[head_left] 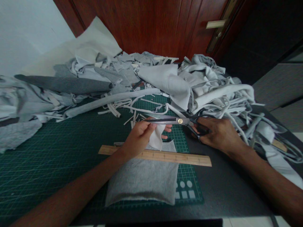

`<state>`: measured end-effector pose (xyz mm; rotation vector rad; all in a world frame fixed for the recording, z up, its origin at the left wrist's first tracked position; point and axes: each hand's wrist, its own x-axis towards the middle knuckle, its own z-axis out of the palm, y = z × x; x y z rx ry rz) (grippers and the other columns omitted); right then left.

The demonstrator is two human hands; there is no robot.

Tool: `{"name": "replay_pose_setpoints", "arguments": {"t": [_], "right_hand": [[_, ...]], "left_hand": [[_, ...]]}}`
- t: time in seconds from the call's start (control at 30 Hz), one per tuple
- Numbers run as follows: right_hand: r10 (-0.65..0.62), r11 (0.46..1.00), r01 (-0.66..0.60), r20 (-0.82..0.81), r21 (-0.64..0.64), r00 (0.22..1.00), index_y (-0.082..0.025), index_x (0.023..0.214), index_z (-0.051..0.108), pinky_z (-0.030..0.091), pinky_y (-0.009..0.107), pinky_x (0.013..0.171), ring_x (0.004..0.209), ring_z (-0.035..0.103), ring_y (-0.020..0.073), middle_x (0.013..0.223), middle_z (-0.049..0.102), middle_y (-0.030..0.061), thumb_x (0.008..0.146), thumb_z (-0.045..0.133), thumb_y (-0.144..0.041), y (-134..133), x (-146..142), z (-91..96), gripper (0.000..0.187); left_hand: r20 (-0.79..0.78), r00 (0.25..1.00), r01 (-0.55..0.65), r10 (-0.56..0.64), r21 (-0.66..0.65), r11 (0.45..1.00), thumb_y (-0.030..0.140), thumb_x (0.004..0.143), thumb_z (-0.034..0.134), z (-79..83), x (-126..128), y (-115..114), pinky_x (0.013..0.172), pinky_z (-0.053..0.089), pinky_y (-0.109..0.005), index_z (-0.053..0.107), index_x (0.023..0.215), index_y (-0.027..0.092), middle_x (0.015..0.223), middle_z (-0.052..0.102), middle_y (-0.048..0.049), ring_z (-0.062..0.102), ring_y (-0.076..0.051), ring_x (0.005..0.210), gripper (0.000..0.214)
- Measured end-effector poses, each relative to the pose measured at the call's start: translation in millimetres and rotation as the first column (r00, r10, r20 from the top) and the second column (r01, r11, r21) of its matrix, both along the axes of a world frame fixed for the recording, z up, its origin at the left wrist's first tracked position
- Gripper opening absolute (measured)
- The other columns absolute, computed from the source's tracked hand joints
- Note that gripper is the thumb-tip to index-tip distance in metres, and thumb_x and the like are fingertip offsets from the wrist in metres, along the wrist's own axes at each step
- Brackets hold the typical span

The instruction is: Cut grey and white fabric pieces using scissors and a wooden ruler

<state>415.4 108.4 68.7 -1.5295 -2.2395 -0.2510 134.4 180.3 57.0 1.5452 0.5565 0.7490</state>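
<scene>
Scissors (172,120) lie parallel just beyond the ruler (156,155), right hand (217,134) gripping the handles, tips meeting the fabric strip (157,140) pinched in the left hand (139,137).

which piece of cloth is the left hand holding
The small white fabric strip pinched in the left hand beside the black-handled steel scissors; the grey fabric rectangle lies under the wooden ruler, the rest heaped behind.

A green cutting mat (59,151) covers the dark table, with a wooden ruler (184,158) lying across its near part. Behind it, a heap of grey and white cloth scraps (213,85) sprawls beside a dark grey fabric roll (66,84). A cream sheet (94,44) leans against the white wall (23,31) and the reddish wooden door (153,25), which has a brass handle (215,24).
</scene>
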Motion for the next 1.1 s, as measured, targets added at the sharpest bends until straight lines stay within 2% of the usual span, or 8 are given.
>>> {"name": "replay_pose_setpoints", "arguments": {"t": [0.17, 0.4, 0.53, 0.63, 0.73, 0.9, 1.1], "right_hand": [[0.019, 1.0, -0.019, 0.033, 0.014, 0.999, -0.021, 0.075, 0.057, 0.033, 0.026, 0.052, 0.051, 0.056, 0.0151, 0.062, 0.064, 0.0012, 0.087, 0.053, -0.021, -1.6, 1.3, 2.9, 0.013], [0.032, 0.999, -0.032, 0.034, 0.006, 0.999, -0.021, 0.076, 0.058, 0.032, 0.027, 0.053, 0.053, 0.056, 0.0149, 0.062, 0.062, 0.0001, 0.083, 0.053, -0.016, -2.8, 2.9, 4.3, 0.01], [0.037, 0.999, -0.037, 0.026, -0.013, 0.999, -0.021, 0.075, 0.057, 0.032, 0.026, 0.053, 0.052, 0.056, 0.0145, 0.061, 0.061, -0.0004, 0.081, 0.054, -0.016, -3.2, 4.2, 4.6, 0.009], [0.031, 0.999, -0.031, 0.009, -0.017, 0.999, -0.021, 0.075, 0.058, 0.031, 0.026, 0.052, 0.051, 0.055, 0.0139, 0.061, 0.062, -0.0006, 0.082, 0.055, -0.016, -3.3, 4.2, 5.7, 0.009], [0.027, 1.0, -0.027, -0.004, -0.013, 1.0, -0.021, 0.073, 0.058, 0.03, 0.026, 0.051, 0.048, 0.053, 0.013, 0.059, 0.06, -0.0012, 0.085, 0.056, -0.019, -3.1, 3.1, 6.2, 0.013], [0.009, 1.0, -0.009, -0.043, -0.005, 0.999, -0.021, 0.071, 0.057, 0.03, 0.027, 0.051, 0.047, 0.051, 0.0134, 0.057, 0.058, -0.0011, 0.087, 0.06, -0.024, -3.0, 2.1, 6.8, 0.017], [0.012, 1.0, -0.012, 0.006, -0.013, 1.0, -0.021, 0.079, 0.061, 0.033, 0.03, 0.053, 0.053, 0.055, 0.0169, 0.064, 0.063, 0.0029, 0.088, 0.064, -0.027, -4.2, 6.3, 8.8, 0.011]], "left_hand": [[0.006, 1.0, 0.015, -0.015, -0.021, 1.0, 0.059, 0.104, 0.048, -0.9, 0.0, 0.5, 0.076, 0.067, -0.034, 0.074, 0.122, 0.009, 0.111, 0.08, -0.0185, 0.08, -0.024, 0.087, 0.06], [0.032, 0.999, 0.028, -0.026, -0.074, 0.997, 0.06, 0.103, 0.051, -1.7, 0.0, -0.4, 0.068, 0.065, -0.03, 0.075, 0.118, 0.008, 0.113, 0.079, -0.0213, 0.08, -0.027, 0.09, 0.06], [0.043, 0.999, 0.026, -0.021, -0.103, 0.994, 0.059, 0.102, 0.052, -3.1, -0.6, -0.2, 0.071, 0.066, -0.031, 0.075, 0.119, 0.007, 0.116, 0.078, -0.0218, 0.08, -0.027, 0.091, 0.058], [0.044, 0.999, 0.026, -0.021, -0.122, 0.992, 0.057, 0.102, 0.054, -2.6, -0.7, -0.7, 0.077, 0.067, -0.035, 0.074, 0.117, 0.007, 0.117, 0.078, -0.0216, 0.08, -0.026, 0.089, 0.056], [0.052, 0.999, 0.018, -0.011, -0.137, 0.99, 0.053, 0.102, 0.057, 0.1, -0.1, -2.5, 0.076, 0.067, -0.034, 0.074, 0.114, 0.007, 0.117, 0.078, -0.0217, 0.08, -0.026, 0.09, 0.051], [0.089, 0.996, 0.0, 0.013, -0.148, 0.989, 0.05, 0.101, 0.059, 3.6, 1.3, -5.3, 0.075, 0.068, -0.033, 0.073, 0.113, 0.007, 0.126, 0.075, -0.0217, 0.078, -0.028, 0.102, 0.046], [0.109, 0.994, 0.029, -0.011, -0.168, 0.985, 0.05, 0.102, 0.059, 4.8, 1.2, -6.7, 0.069, 0.067, -0.031, 0.069, 0.126, 0.009, 0.126, 0.075, -0.0199, 0.077, -0.028, 0.104, 0.049]]}}
